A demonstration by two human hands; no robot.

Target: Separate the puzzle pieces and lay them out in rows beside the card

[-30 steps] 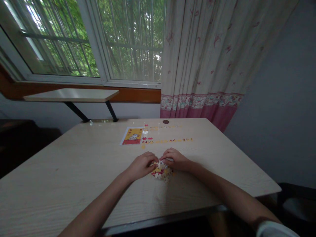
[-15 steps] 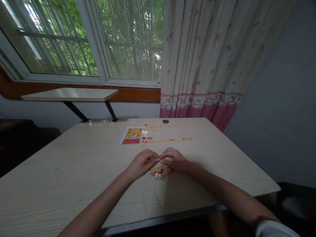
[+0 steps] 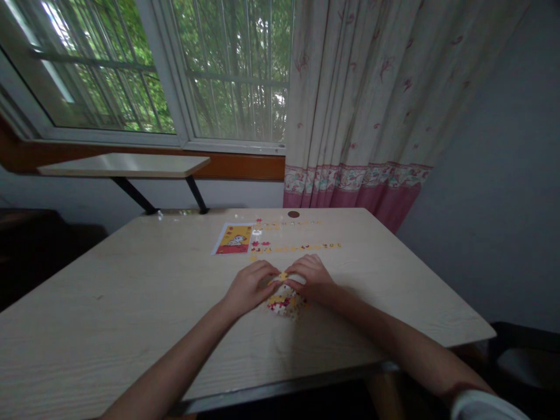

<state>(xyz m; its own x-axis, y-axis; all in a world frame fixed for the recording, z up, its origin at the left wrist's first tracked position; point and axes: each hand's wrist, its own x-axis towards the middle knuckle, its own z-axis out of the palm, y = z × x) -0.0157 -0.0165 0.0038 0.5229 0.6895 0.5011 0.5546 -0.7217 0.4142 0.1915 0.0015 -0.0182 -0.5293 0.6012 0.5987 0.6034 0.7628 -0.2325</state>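
Observation:
A small yellow jigsaw piece [image 3: 283,276] sits between the fingertips of my two hands, above the table. My left hand [image 3: 250,287] pinches it from the left, thumb and fingers curved together. From the other side, my right hand [image 3: 312,280] grips it with bent fingers. Just below is a pile of loose jigsaw pieces [image 3: 282,305] in yellow, red and white, partly hidden by the hands. Beyond the hands lie rows of sorted jigsaw pieces [image 3: 301,248], mostly yellow with some red. Left of these rows is a picture card [image 3: 234,240] with a white animal on yellow and red.
The pale wooden table [image 3: 144,303] reaches to the wall under the window. A raised shelf [image 3: 126,165] on black legs stands at its back left. A dark round spot [image 3: 293,214] is near the far edge, below the curtain [image 3: 350,116].
The yellow piece between my fingertips now shows its face more plainly. My right hand's fingers have risen slightly, while the pile and the rows look the same.

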